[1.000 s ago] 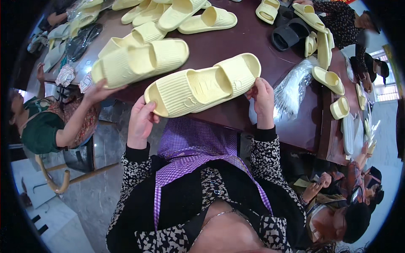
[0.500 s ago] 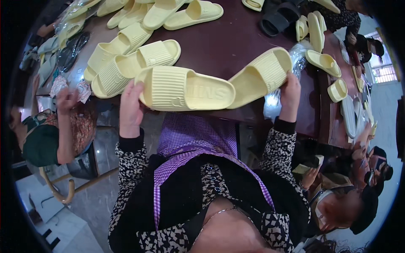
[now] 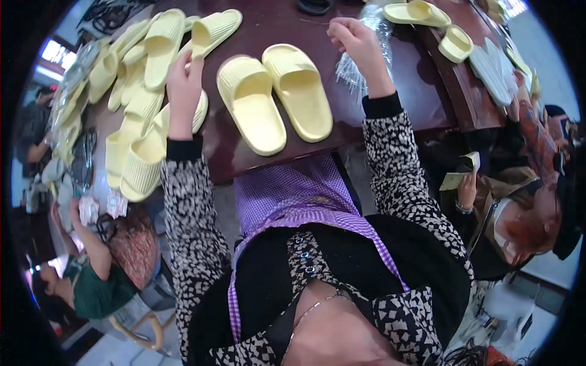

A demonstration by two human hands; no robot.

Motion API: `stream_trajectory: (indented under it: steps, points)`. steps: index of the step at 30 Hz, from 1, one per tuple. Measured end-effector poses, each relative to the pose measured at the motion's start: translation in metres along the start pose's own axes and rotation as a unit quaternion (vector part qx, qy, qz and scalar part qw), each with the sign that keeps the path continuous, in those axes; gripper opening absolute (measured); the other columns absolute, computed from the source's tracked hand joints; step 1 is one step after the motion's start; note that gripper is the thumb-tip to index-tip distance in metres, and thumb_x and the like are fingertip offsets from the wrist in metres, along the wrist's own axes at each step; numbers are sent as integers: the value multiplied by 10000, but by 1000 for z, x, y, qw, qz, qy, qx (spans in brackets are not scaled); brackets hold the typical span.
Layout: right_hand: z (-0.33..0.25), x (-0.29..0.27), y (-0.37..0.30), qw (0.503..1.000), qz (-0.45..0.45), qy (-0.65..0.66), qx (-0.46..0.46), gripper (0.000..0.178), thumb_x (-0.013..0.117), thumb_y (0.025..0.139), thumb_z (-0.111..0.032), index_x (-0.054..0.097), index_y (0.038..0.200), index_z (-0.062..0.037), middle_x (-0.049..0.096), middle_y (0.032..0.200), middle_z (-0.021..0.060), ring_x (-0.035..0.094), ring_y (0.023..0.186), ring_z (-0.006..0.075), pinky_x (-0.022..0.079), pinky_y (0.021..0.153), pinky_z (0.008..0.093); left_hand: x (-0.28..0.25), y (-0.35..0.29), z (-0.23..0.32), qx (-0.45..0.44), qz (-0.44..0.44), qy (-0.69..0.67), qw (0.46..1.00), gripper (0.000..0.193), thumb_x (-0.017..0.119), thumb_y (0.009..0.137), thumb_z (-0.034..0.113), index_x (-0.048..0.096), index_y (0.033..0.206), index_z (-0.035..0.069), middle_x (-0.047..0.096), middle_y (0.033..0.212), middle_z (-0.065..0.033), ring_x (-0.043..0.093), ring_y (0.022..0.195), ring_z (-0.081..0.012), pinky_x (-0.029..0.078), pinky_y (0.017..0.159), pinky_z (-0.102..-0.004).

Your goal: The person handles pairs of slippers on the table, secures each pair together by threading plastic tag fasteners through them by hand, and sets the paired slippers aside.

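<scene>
A pair of pale yellow slide slippers lies side by side on the dark red table (image 3: 342, 131), the left slipper (image 3: 256, 119) and the right slipper (image 3: 308, 100) with ribbed straps at the far end. Beyond them to the right, my right hand (image 3: 357, 43) is raised with curled fingers, pinching what looks like a thin clear strand. Just below that hand lies a bundle of clear plastic strands (image 3: 351, 73). My left hand (image 3: 184, 82) hovers left of the pair, its fingers loosely stretched and nothing visible in them. Behind it is a heap of yellow slippers (image 3: 162, 46).
Single yellow slippers, such as a slide (image 3: 456, 44), lie at the right. A grey pair (image 3: 491, 73) sits beyond the table seam. Co-workers sit on both sides, one in a green top (image 3: 101, 290) at left, one in a dark cap (image 3: 567, 213) at right.
Both slippers, held up in my hands before, now lie on the table. My right hand has moved up and left to the plastic strands. My left hand has let go and moved up.
</scene>
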State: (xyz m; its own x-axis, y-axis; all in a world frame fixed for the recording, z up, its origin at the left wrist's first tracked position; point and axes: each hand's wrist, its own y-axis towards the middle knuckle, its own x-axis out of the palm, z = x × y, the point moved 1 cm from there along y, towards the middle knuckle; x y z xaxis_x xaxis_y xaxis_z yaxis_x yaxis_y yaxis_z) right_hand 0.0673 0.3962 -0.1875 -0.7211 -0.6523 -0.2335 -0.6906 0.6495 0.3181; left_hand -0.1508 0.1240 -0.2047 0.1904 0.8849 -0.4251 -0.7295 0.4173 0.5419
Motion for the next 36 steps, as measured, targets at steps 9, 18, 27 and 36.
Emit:
stream_trajectory:
  steps: [9,18,27,36]
  points:
    - [41,-9,-86,965,24,-259,19,213,695,818,-173,681,921,13,683,802,155,666,730,226,512,667,318,31,-99,64,40,-85,-25,995,238,572,896,71,597,1111,-29,608,1059,-164,601,952,-288,484,839,-360]
    - [66,7,-92,885,85,-454,-65,216,674,809,-260,618,715,-74,662,731,95,642,731,267,419,741,424,58,-137,93,27,-181,-82,980,232,581,868,60,591,1080,-32,599,1002,-172,598,905,-299,491,814,-377]
    - [30,-4,-129,923,63,-372,-73,178,633,787,-155,592,657,-39,611,638,136,592,609,331,419,654,425,74,-131,103,49,-232,-115,965,227,600,837,5,605,1063,-18,604,1009,-156,599,911,-293,491,805,-371]
    - [-38,-32,-162,987,-91,-106,-75,123,606,744,-82,582,668,11,556,582,174,568,510,298,429,490,357,118,-121,120,131,-347,-218,903,164,633,812,-21,637,973,9,654,1078,-121,605,1007,-298,480,881,-361]
